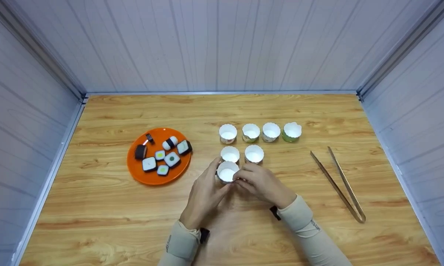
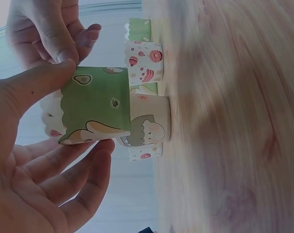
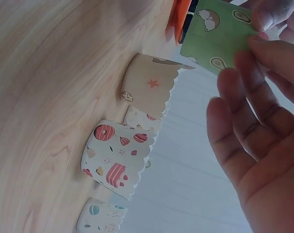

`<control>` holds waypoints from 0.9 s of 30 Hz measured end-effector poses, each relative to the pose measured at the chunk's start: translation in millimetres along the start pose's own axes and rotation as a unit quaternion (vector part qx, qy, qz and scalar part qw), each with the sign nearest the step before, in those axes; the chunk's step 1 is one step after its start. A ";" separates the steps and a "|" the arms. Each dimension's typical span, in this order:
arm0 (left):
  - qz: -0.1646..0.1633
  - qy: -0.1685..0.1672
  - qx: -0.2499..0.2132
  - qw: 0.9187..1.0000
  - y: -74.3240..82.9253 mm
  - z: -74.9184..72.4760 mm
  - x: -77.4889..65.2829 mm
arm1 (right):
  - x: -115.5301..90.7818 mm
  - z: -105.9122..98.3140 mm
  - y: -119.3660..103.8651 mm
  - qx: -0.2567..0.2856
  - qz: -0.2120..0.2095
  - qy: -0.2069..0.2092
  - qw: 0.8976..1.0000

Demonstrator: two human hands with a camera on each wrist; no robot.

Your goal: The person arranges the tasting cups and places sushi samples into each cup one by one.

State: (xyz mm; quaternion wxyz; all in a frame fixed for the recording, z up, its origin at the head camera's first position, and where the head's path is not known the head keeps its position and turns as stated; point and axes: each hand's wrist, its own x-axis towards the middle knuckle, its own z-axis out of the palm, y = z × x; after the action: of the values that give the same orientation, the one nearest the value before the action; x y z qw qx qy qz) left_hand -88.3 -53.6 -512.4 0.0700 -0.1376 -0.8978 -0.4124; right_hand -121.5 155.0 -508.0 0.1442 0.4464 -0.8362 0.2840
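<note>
the left hand grips and the right hand pinches the green scalloped paper baking cup, held above the desk near a beige cup, which looks light, thin-walled and easily crushed, best taken gently by its sides near the rim.

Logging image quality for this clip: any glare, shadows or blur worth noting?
Head: soft shadows on the table, faint sheen; left wrist: wall washed out, dark shadow patches on the table, print on the green cup readable; right wrist: table grain soft, cake-print cup legible.
</note>
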 end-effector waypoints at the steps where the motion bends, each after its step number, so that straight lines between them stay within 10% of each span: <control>1: 0.001 0.001 0.000 1.000 -0.4 0.2 0.0 | 0.2 -1.4 -0.3 0.000 0.000 0.003 1.000; 13: -0.021 -0.011 -0.019 1.000 -1.7 1.6 0.7 | -13.0 -50.4 16.6 -0.020 0.098 0.067 0.993; 27: -0.011 -0.012 -0.016 1.000 0.3 3.7 0.0 | -50.1 -55.4 51.2 -0.146 0.297 0.034 0.943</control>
State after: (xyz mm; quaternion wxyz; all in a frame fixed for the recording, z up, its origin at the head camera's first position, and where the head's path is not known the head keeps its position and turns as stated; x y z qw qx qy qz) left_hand -88.3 -50.7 -514.6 0.0525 -0.1340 -0.8932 -0.4260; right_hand -136.5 244.2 -506.4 0.1450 0.1418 -0.9577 0.2041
